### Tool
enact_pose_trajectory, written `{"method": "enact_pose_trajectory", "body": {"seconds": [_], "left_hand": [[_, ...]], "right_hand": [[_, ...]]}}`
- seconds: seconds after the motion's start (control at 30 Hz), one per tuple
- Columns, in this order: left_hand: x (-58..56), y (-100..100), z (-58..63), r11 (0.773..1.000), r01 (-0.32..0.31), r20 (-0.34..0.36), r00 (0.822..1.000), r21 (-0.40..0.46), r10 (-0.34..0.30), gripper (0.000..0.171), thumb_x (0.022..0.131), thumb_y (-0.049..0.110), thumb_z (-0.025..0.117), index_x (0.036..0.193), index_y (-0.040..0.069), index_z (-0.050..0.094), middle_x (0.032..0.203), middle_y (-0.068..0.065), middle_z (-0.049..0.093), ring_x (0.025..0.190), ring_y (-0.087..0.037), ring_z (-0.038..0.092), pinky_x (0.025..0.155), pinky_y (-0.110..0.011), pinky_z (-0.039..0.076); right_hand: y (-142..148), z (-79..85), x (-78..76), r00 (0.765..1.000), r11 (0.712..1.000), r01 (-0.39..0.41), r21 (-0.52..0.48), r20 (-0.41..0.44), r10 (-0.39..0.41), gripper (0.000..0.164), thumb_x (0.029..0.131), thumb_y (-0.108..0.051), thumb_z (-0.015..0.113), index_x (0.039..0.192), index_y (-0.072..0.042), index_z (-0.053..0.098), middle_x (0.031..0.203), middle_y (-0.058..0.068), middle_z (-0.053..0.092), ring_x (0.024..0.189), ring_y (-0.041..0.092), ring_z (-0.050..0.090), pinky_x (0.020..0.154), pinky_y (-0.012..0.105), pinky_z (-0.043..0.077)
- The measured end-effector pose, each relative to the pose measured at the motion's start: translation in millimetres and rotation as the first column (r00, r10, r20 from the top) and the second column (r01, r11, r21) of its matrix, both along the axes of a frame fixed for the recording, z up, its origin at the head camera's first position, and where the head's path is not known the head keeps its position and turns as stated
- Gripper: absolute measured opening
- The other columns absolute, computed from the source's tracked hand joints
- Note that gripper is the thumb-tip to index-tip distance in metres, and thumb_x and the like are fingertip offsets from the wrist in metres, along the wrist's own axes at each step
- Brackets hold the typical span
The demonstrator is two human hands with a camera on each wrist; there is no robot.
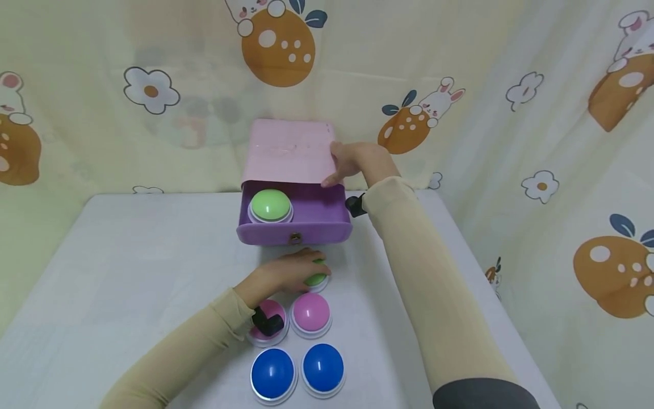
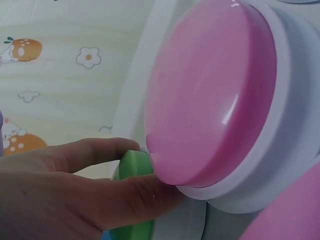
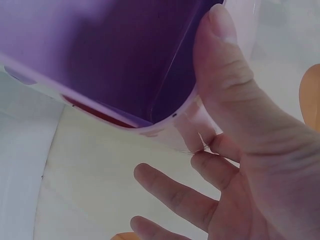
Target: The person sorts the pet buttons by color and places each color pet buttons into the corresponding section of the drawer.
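Cream cloth printed with rabbits, flowers and orange shapes hangs round a white table. At the back of the table stands a purple box with a clasp, its pale pink lid lifted upright. Inside the box, on its left side, sits a green dome button on a white base.

The right hand holds the lid's right edge, thumb on the inner face and fingers behind it; that grip is clenched on the lid.

The left hand lies just in front of the box, over a second green dome button; thumb and fingers curl round the button, grasping it where it sits on the table.

Nearer the person, a pink dome button sits beside another pink one half hidden by the wrist strap. Closest of all are two blue dome buttons, side by side.
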State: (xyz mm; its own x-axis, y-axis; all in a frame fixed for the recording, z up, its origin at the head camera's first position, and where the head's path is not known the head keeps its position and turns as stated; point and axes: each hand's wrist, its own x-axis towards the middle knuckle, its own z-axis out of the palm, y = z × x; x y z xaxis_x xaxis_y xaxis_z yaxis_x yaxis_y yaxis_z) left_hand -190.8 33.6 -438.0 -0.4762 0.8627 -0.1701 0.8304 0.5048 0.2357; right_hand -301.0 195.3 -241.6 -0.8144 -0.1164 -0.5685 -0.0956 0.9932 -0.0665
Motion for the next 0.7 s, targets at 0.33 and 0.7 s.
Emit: {"method": "enact_pose_trajectory", "body": {"seconds": [0.33, 0.7], "left_hand": [[2.5, -4.0, 3.1, 1.0, -0.017, 0.005, 1.0, -0.002, 0.017, 0.05, 0.081, 0.02, 0.075, 0.128, 0.022, 0.058, 0.136, -0.006, 0.049, 0.125, -0.022, 0.045, 0.109, -0.034, 0.037], [1.8, -9.9, 0.9, 0.999, -0.038, -0.013, 0.999, 0.007, 0.038, 0.052, 0.08, 0.02, 0.077, 0.128, 0.022, 0.059, 0.137, -0.008, 0.049, 0.127, -0.023, 0.045, 0.11, -0.035, 0.037]], "right_hand": [[-0.8, 0.2, -1.7, 1.0, 1.0, -0.013, 0.023, 0.003, 0.013, 0.11, 0.08, -0.06, 0.064, 0.153, -0.015, -0.005, 0.161, 0.009, 0.004, 0.147, 0.028, 0.012, 0.119, 0.047, 0.018], [-1.4, 0.2, -1.1, 1.0, 1.0, 0.003, 0.022, 0.007, -0.004, 0.111, 0.08, -0.06, 0.064, 0.153, -0.014, -0.007, 0.161, 0.01, 0.003, 0.147, 0.03, 0.011, 0.119, 0.048, 0.016]]}}
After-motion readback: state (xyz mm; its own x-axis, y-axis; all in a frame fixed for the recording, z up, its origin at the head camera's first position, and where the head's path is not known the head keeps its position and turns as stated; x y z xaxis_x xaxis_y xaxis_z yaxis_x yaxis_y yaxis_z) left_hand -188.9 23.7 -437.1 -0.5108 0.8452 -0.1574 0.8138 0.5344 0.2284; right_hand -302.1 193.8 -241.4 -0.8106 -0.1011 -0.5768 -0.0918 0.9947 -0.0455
